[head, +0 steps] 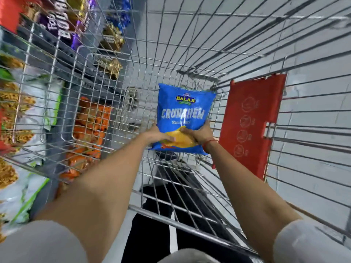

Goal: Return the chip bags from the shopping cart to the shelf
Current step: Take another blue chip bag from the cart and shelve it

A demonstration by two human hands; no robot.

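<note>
Blue chip bag (185,114) held in both hands inside the wire shopping cart (247,59).

Left hand (158,134) grips the bag's lower left edge, right hand (197,136) its lower right corner — fingers of both closed over the yellow print. Bag upright, label facing the camera, lifted above the cart floor; no other goods visible in the basket. Red plastic flap (250,126) hangs just right of the bag on the cart's near end. Left of the cart, through the wire side — shelf (62,52) stocked with orange packs (89,126), purple packs (57,21) and clear bags of yellow snacks (13,103), blurred.
</note>
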